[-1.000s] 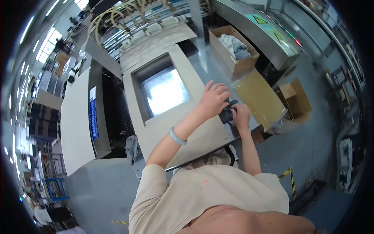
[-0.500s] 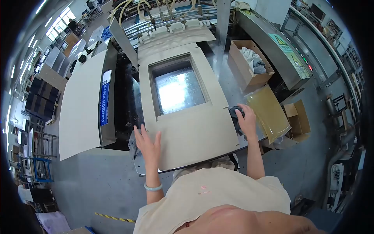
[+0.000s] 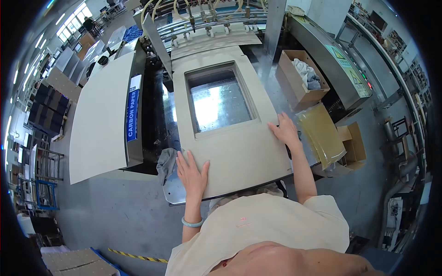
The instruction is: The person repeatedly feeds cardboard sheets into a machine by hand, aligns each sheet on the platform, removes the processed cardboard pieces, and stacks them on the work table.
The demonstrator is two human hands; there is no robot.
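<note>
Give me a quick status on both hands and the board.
Left hand flat on cardboard sheet, near corner. Right hand flat on its right edge. Grey rag beside left hand; nothing on the sheet.

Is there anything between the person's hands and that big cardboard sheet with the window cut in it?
Nothing visible. The left hand lies flat on the near left corner of the cardboard sheet, and the right hand rests on its right edge. A grey rag lies beside the left hand, off the sheet.
</note>
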